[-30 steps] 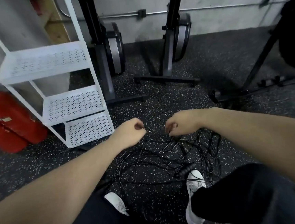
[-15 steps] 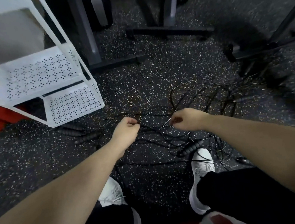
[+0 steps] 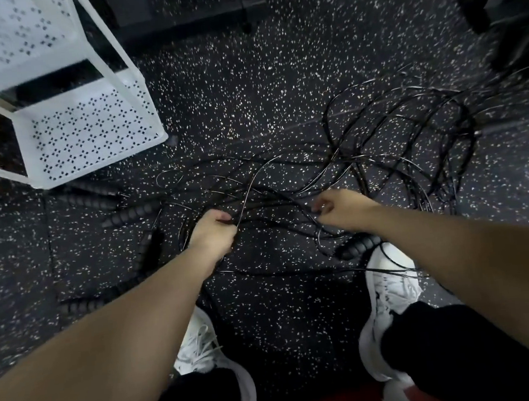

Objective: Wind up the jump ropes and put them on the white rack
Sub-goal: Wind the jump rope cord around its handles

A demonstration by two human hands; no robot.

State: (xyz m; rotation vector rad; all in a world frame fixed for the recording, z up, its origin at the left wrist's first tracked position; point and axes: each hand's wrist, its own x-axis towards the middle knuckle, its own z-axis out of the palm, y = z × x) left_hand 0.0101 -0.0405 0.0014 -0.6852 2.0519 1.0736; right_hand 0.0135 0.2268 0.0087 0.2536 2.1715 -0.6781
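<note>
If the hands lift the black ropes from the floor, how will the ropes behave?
The ropes look thin and lie in loose loops, so they will probably hang floppy. They cross each other many times, so lifting one likely drags others. The ribbed handles look thicker and rounded, so they may swing or roll.

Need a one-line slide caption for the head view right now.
Both hands, left hand and right hand, grip cords in the tangled jump ropes on the speckled floor beside the white rack.
</note>
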